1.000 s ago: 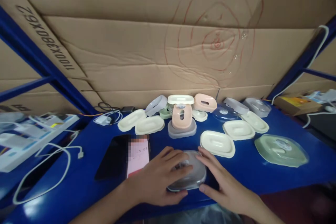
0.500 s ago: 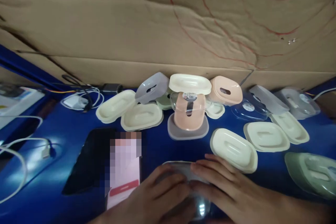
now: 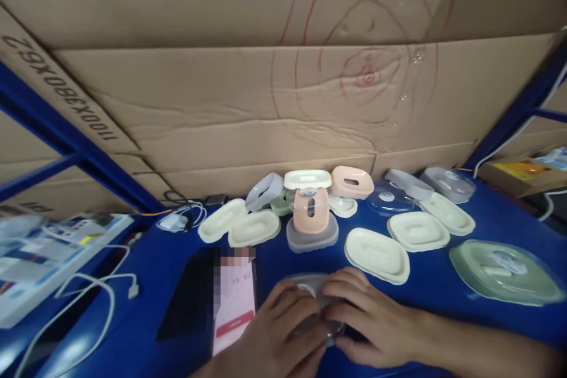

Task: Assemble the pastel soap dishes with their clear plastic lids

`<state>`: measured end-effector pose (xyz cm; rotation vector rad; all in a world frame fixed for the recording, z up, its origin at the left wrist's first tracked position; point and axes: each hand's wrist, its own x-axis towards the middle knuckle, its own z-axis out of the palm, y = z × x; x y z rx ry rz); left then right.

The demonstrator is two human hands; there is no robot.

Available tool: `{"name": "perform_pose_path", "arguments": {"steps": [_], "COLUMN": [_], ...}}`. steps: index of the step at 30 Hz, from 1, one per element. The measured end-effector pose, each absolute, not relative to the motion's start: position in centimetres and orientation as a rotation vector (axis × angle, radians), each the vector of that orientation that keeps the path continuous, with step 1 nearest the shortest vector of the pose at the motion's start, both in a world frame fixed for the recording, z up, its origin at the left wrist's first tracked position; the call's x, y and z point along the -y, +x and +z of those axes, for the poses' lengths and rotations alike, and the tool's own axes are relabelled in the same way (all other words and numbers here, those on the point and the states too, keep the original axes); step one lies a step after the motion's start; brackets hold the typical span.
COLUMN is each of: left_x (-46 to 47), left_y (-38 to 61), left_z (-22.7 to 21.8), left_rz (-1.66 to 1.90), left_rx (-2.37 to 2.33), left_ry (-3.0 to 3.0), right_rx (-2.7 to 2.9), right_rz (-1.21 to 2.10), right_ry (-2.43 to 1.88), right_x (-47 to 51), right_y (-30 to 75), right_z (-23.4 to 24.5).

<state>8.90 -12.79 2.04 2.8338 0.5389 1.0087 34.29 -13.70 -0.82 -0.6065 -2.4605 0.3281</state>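
Left grip (image 3: pixel 295 322) and right grip (image 3: pixel 370 322) clamp a grey box (image 3: pixel 312 279) at the front of the worktop (image 3: pixel 148 271), its closure hidden, while a green box (image 3: pixel 507 274) looks already covered and cream trays (image 3: pixel 376 255) lie uncovered

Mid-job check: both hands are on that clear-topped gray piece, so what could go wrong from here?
1. The left hand and right hand hide much of the clear-topped gray piece, so a badly seated edge could be missed.
2. The phone lies close beside the left hand and might get nudged.
3. The nearest white tray sits just beyond the right hand and could be bumped.
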Motion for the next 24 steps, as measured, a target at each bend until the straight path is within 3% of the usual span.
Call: {"name": "perform_pose_path", "arguments": {"steps": [8, 15, 24], "left_x": [12.0, 12.1, 11.5], "left_y": [8.5, 8.5, 8.5], "left_z": [1.2, 1.3, 1.2], "left_rz": [0.984, 0.847, 0.746], "left_rx": [-0.478, -0.361, -0.548], "left_ry": [2.844, 3.062, 3.033], "right_rx": [2.446, 2.497, 2.401], "right_rz": [0.431, 0.254, 0.255], "right_ry": [-0.603, -0.505, -0.663], "right_x": [13.4, 12.7, 11.3], "right_y": [33.9, 34.7, 36.4], "right_z": [-1.6, -1.1, -0.6]}}
